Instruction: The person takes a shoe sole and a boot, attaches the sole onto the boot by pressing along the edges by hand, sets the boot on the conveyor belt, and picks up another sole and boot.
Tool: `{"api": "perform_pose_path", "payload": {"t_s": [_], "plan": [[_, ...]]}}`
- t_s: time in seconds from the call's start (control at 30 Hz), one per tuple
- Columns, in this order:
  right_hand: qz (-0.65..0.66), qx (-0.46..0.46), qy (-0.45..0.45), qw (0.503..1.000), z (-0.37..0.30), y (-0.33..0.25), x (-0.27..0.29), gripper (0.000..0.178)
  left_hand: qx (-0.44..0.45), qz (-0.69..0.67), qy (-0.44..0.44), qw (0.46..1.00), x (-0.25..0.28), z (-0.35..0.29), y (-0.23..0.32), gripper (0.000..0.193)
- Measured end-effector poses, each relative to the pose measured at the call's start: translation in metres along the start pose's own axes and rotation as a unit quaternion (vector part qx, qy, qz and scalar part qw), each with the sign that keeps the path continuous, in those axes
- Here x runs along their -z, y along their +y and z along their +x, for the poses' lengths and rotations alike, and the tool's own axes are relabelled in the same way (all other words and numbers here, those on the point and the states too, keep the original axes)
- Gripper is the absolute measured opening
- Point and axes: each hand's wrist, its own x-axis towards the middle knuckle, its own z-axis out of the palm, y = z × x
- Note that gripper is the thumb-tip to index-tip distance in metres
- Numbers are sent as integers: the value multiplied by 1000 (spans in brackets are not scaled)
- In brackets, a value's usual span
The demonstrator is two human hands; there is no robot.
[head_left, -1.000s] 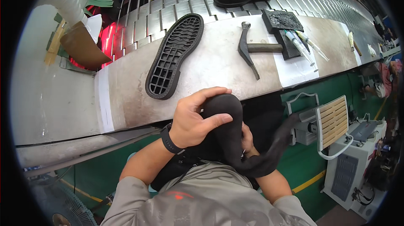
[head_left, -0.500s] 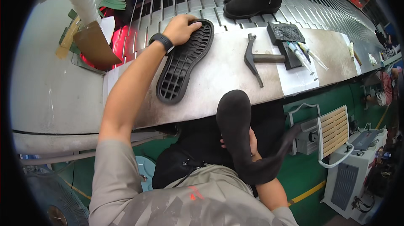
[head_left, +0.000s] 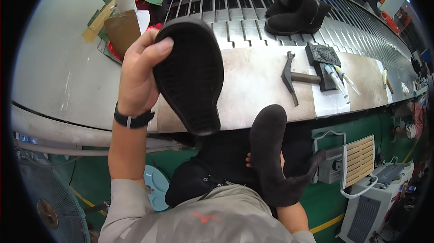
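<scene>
Pinching a sole [head_left: 192, 71] in the closed left grip [head_left: 139, 71], clasping a boot [head_left: 267, 136] in the partly hidden right grip [head_left: 248, 159], near a hammer [head_left: 304, 78] on the surface [head_left: 251, 78]

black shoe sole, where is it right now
In the head view, the black shoe sole is left of centre, held up over the worktable by the left hand at its upper left edge, with the hammer to its right.

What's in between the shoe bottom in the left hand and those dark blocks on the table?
In the head view, a hammer lies on the worktop between the black sole and the dark blocks, handle toward the blocks.
</scene>
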Motion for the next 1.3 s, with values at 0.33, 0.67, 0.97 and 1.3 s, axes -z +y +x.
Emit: {"api": "perform_pose_path", "payload": {"t_s": [0.33, 0.67, 0.97, 1.3], "plan": [[-35, -26, 18, 999, 2, -3, 14, 88, 200, -215, -169, 941, 13, -48, -81, 72], [-337, -32, 218, 916, 10, 2, -14, 89, 67, -198, -240, 948, 16, -68, -150, 67], [-153, -36, 88, 984, 7, -2, 75, 93, 133, -200, -199, 950, 12, -89, -152, 73], [-316, -39, 210, 925, 7, 2, 4, 97, 113, -129, -275, 946, 23, -65, -111, 72]]}}
